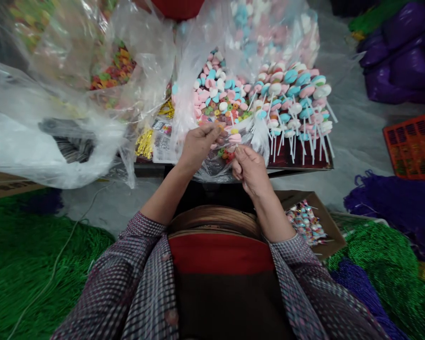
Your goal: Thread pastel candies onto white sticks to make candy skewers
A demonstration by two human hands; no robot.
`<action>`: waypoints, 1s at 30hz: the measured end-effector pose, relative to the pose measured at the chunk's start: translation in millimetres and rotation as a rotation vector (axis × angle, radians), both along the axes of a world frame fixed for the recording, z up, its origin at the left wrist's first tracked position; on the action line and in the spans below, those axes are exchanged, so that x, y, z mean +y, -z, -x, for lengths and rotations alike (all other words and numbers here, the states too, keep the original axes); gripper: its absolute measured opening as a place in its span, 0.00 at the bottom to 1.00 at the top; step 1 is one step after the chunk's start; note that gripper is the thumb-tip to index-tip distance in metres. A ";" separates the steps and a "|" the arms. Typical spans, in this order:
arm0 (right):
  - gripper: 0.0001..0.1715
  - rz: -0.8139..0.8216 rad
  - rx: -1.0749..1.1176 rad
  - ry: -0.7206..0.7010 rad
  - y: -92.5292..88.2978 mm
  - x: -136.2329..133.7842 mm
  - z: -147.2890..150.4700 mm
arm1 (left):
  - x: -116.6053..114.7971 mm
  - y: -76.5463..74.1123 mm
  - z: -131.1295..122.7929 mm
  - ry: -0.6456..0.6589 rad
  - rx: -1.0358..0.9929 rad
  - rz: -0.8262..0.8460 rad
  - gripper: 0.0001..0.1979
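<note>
My right hand (250, 169) is closed in a pinch, apparently on the white stick of a candy skewer; a pink candy piece (234, 138) sits just above its fingertips. My left hand (201, 144) pinches a small orange gummy ring (220, 128) close to the skewer's upper part. Both hands are over an open clear plastic bag. Inside it lie pink, blue and white candies (212, 87) and several coloured gummy rings (227, 155). Right of the bag, finished-looking candy skewers (293, 101) are piled with their white sticks pointing toward me.
Gold twist ties (145, 144) lie left of the bag. Another clear bag with gummy rings (115, 71) stands at the back left. A cardboard box (327, 231) with wrapped candies is low on my right. An orange crate (412, 145) and green cord bundles (378, 259) are farther right.
</note>
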State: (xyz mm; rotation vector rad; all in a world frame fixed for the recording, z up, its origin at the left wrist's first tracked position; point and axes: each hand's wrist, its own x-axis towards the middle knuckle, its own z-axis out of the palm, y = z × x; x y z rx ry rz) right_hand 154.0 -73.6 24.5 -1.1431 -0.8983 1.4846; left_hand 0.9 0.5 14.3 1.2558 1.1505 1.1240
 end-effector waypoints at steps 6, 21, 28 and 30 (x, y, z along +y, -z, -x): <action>0.35 -0.069 -0.203 -0.069 3.7 -7.8 -3.5 | 2.0 -2.4 0.7 -0.013 -0.219 0.110 0.13; 0.35 -0.128 -0.433 -0.026 13.5 -6.2 -4.9 | -2.1 -1.8 -5.7 -0.061 -0.164 0.040 0.10; 0.34 -0.136 -0.406 -0.013 15.0 -8.4 -2.4 | -2.8 -0.7 -9.3 0.025 -0.383 0.256 0.15; 0.33 -0.134 -0.371 0.005 13.4 -7.9 -2.7 | -6.4 1.9 -12.3 0.066 -0.396 0.269 0.15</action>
